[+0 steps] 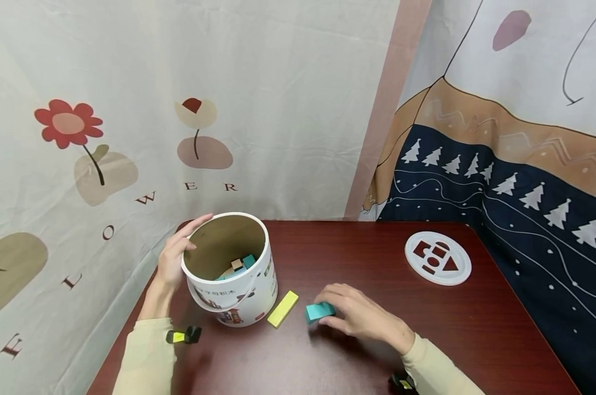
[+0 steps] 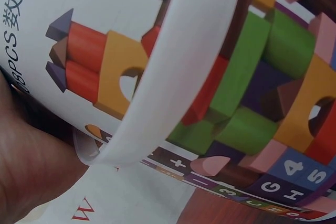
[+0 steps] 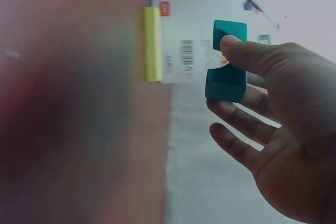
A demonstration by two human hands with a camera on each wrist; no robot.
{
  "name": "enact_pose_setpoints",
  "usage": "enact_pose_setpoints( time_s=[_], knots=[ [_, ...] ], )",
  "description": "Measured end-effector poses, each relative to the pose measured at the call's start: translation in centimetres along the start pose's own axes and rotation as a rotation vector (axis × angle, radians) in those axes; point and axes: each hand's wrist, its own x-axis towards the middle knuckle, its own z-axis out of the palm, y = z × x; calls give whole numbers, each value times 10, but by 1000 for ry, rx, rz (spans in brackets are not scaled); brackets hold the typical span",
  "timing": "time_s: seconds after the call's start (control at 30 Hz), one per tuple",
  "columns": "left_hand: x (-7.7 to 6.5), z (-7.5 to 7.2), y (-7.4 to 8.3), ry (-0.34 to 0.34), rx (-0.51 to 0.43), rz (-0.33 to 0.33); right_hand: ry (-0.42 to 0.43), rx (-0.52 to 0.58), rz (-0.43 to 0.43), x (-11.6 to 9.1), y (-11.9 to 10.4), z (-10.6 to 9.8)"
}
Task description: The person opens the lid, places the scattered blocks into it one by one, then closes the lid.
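A white bucket (image 1: 250, 299) with printed pictures of toy blocks leans toward me on the table. My left hand (image 1: 171, 262) holds its left rim, with fingertips reaching over the edge. Inside lie several blocks (image 1: 236, 264), some teal and one light wood; the rest of the contents is hidden. In the left wrist view, the translucent handle (image 2: 178, 77) crosses the bucket's printed side. My right hand (image 1: 359, 314) pinches a teal arch block (image 1: 319, 312) between thumb and fingers, just above the table. The right wrist view shows the rounded notch in this teal block (image 3: 227, 85).
A long yellow block (image 1: 283, 309) lies between the bucket and my right hand. On the right of the dark red table (image 1: 347, 252) is a round white lid (image 1: 438, 258) with shaped holes. Printed curtains (image 1: 288, 109) hang behind the table's far edge.
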Motion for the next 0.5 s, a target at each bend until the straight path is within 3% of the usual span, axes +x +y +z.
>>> enact_pose_setpoints(
  time_s=[0.5],
  knots=[
    [1, 0, -1, -5, -4, 0, 295, 73, -122, 69, -7, -42]
  ],
)
